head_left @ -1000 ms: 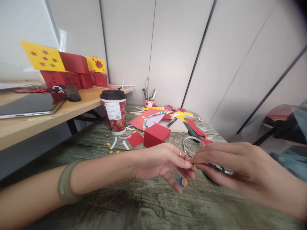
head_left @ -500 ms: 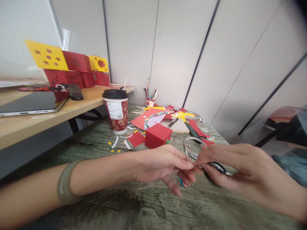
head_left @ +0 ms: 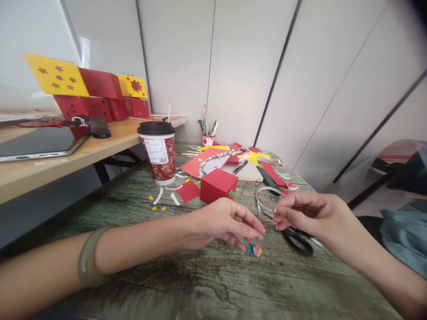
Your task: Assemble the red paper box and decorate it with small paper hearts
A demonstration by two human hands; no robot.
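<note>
My left hand (head_left: 230, 224), a green bangle (head_left: 91, 258) on its wrist, hovers over the table with loosely curved fingers and nothing visible in them. Just below its fingertips lie small colourful paper pieces (head_left: 256, 250), blue, pink and yellow. To the right, my right hand (head_left: 310, 211) is closed in a pinch; anything between the fingertips is too small to make out. Black-handled scissors (head_left: 298, 242) lie under that hand, their blades partly hidden. A roll of white tape (head_left: 263, 202) rests beside its fingertips. Behind my left hand stands a red paper box (head_left: 218, 184).
A lidded paper cup (head_left: 159, 155) stands left of the box. Paper scraps, a decorated red sheet (head_left: 203, 162) and a pen (head_left: 240, 167) lie behind. A brush holder (head_left: 208, 140) is at the back. The raised wooden shelf (head_left: 116, 146) holds a tablet (head_left: 43, 142) and red and yellow boxes (head_left: 102, 84).
My hands, whose fingertips met before, have come apart. The right hand has moved up, uncovering more of the scissors; the left hand's fingers have drawn together somewhat.
</note>
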